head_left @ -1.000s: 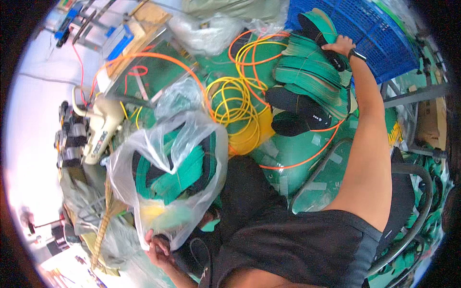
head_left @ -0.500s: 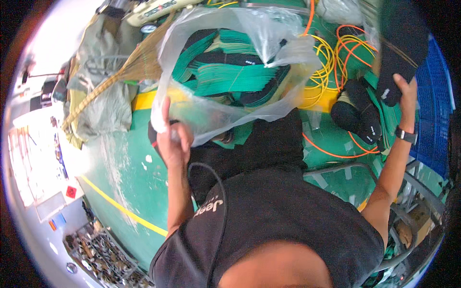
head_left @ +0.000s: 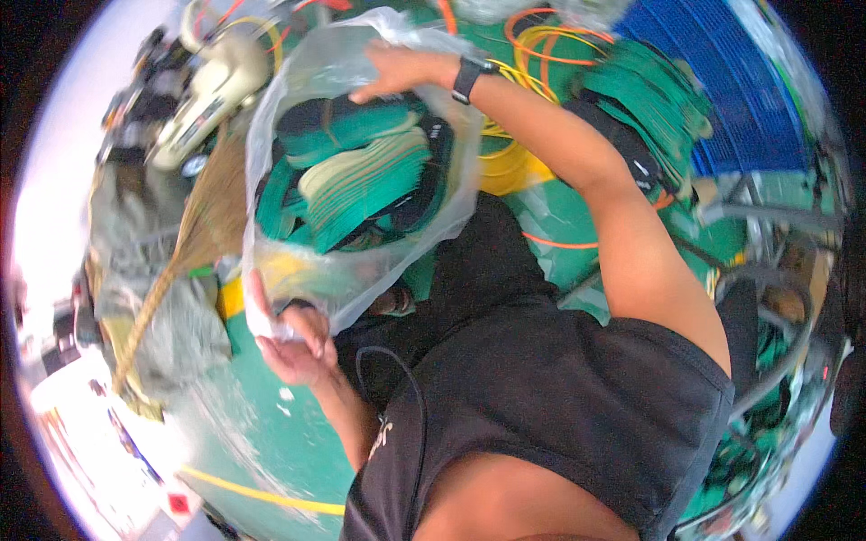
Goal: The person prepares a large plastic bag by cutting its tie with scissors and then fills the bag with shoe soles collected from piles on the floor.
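Note:
A large clear plastic bag [head_left: 361, 284] stands with its mouth wide, holding several bundles of flat green and black pieces [head_left: 361, 185], stacked in layers; their exact kind I cannot make out. My left hand [head_left: 302, 347] grips the bag's near left rim, the index finger stretched along the plastic. Reaching over the far side of the mouth, my right hand [head_left: 397, 70] is open, fingers spread. Just below its fingertips lies a black and green bundle [head_left: 311, 126] with a thin band round it, on top of the others inside the bag.
More green and black bundles [head_left: 645, 108] lie at the right, beside a blue plastic crate [head_left: 722, 99]. Yellow and orange hoses [head_left: 541, 54] coil behind the bag. A straw broom [head_left: 203, 207] and a cream machine [head_left: 216, 95] are at the left. A metal frame [head_left: 767, 216] stands at the right.
My right hand has swung from the far right to over the bag and let go of the dark bundle, which now lies inside. My left hand still holds the rim. The view has turned.

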`<state>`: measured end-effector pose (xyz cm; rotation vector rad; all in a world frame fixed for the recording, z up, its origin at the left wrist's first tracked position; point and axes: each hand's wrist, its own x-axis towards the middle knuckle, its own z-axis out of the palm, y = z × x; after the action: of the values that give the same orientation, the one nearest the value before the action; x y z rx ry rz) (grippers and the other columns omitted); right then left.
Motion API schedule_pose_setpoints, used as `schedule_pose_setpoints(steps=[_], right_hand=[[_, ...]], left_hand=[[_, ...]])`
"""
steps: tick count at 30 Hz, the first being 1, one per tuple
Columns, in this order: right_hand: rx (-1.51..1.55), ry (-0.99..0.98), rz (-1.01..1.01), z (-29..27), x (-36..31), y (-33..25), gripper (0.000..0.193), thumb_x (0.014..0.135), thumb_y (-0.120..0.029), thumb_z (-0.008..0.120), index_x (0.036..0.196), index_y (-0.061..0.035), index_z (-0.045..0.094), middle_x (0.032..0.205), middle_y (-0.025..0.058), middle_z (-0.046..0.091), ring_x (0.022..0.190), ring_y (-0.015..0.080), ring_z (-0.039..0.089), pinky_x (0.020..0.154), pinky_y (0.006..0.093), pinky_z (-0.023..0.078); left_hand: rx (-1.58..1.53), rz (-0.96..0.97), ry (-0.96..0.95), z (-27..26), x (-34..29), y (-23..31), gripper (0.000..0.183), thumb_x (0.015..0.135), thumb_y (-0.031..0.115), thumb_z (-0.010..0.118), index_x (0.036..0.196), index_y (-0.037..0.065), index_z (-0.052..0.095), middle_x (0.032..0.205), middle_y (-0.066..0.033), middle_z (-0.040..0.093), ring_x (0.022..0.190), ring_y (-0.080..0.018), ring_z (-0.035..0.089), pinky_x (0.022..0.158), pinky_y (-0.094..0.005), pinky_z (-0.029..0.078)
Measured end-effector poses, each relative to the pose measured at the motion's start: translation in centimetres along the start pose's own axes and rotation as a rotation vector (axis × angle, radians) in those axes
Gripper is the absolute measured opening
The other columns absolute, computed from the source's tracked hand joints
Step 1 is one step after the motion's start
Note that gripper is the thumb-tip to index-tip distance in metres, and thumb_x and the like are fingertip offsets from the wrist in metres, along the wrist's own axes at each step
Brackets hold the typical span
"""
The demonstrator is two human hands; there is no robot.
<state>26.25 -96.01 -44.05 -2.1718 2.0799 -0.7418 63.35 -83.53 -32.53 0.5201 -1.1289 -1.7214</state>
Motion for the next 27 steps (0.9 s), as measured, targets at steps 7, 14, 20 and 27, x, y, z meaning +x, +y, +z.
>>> schedule_pose_setpoints(steps=[7, 14, 20, 27], right_hand=[[0.911, 0.379, 0.351, -16.3, -14.7, 4.7, 0.057, 0.079, -0.03, 0.069, 0.121, 0.0032, 0.05, 0.109, 0.0147, 0.06, 0.098, 0.0216, 0.058, 0.085, 0.0353, 0.046], [-0.629, 0.466, 0.733, -9.2, -33.9, 17.9, 0.085, 0.06, -0.04, 0.081, 0.12, 0.0061, 0.042, 0.122, 0.0259, 0.044, 0.116, 0.0395, 0.041, 0.098, 0.0446, 0.035], [-0.934, 0.013, 0.811, -10.5, -31.2, 22.2, 0.094, 0.055, -0.046, 0.08, 0.126, 0.0016, 0.041, 0.125, 0.022, 0.045, 0.119, 0.0365, 0.041, 0.095, 0.0504, 0.036], [-0.916, -0.557, 0.79, -12.7, -30.1, 25.6, 0.098, 0.065, -0.034, 0.073, 0.14, 0.0016, 0.021, 0.108, 0.0231, 0.057, 0.098, 0.0356, 0.055, 0.092, 0.0445, 0.04]], left_hand=[[-0.019, -0.073, -0.123, -3.6, 2.7, -2.2, 0.065, 0.091, 0.018, 0.04, 0.141, -0.008, 0.007, 0.049, 0.0007, 0.04, 0.037, -0.0055, 0.03, 0.037, -0.0179, 0.025], [-0.026, -0.108, -0.122, -2.8, 4.5, -2.4, 0.074, 0.086, 0.007, 0.047, 0.141, -0.008, -0.001, 0.05, -0.0015, 0.046, 0.037, -0.0062, 0.036, 0.035, -0.0186, 0.025], [0.073, -0.115, -0.091, -2.1, 4.8, -0.6, 0.077, 0.086, 0.012, 0.048, 0.143, -0.004, -0.002, 0.048, 0.0004, 0.044, 0.035, -0.0058, 0.034, 0.036, -0.0194, 0.026], [0.002, -0.104, -0.004, -0.8, 3.0, 0.4, 0.086, 0.08, 0.013, 0.051, 0.14, -0.007, -0.008, 0.048, -0.0059, 0.05, 0.032, -0.0108, 0.041, 0.032, -0.0218, 0.033]])
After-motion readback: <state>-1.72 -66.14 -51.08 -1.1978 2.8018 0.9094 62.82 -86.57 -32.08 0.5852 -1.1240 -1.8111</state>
